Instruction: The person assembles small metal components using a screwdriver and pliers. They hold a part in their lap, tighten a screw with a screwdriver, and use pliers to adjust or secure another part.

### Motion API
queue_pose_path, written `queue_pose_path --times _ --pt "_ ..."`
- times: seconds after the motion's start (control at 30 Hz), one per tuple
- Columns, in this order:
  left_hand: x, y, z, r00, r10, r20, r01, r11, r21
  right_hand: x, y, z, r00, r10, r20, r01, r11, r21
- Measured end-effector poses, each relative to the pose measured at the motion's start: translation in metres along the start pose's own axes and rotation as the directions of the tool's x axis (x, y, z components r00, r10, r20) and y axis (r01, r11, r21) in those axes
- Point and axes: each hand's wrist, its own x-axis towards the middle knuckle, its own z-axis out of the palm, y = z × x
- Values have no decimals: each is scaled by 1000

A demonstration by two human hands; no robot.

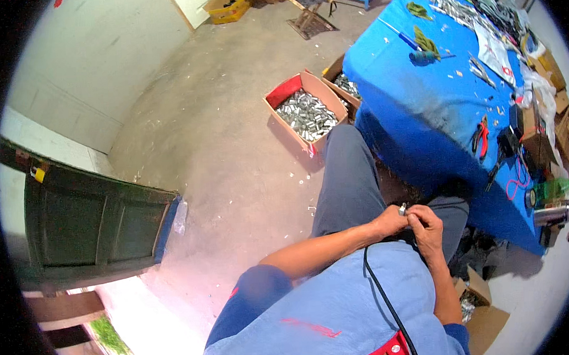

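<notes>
Above my lap, my left hand (389, 222) is closed on a small silvery metal piece (402, 209), which pokes up from between thumb and finger. Close against it, my right hand (426, 227) is closed in a pinch, fingertips at the lower side of the piece. Whatever lies between those right fingertips is too small to make out. Past my knee, a cardboard box (270, 102) on the floor holds many short silvery metal cylinders (307, 115) that look similar.
The blue-covered table (408, 102) at the right carries red-handled pliers (481, 137), a blue-handled screwdriver (408, 41), a green bottle (555, 189) and a steel flask (553, 214). An open cardboard box (488, 324) sits by my right elbow. A dark green door (96, 224) stands left.
</notes>
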Motion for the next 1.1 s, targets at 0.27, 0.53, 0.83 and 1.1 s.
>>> queue_pose_path --times 0.27,0.53,0.83,1.1 --pt "-6 25 -12 974 -209 90 225 943 -247 11 43 -2 926 366 -97 -356 929 106" --pt "-4 27 -14 968 -241 67 250 932 -263 25 12 -9 936 283 211 -330 913 240" --pt "3 14 -8 980 -184 77 193 970 -147 27 13 12 869 465 171 -495 815 302" --pt "1 22 -13 972 -111 205 147 975 -167 40 12 19 924 366 115 -383 879 282"
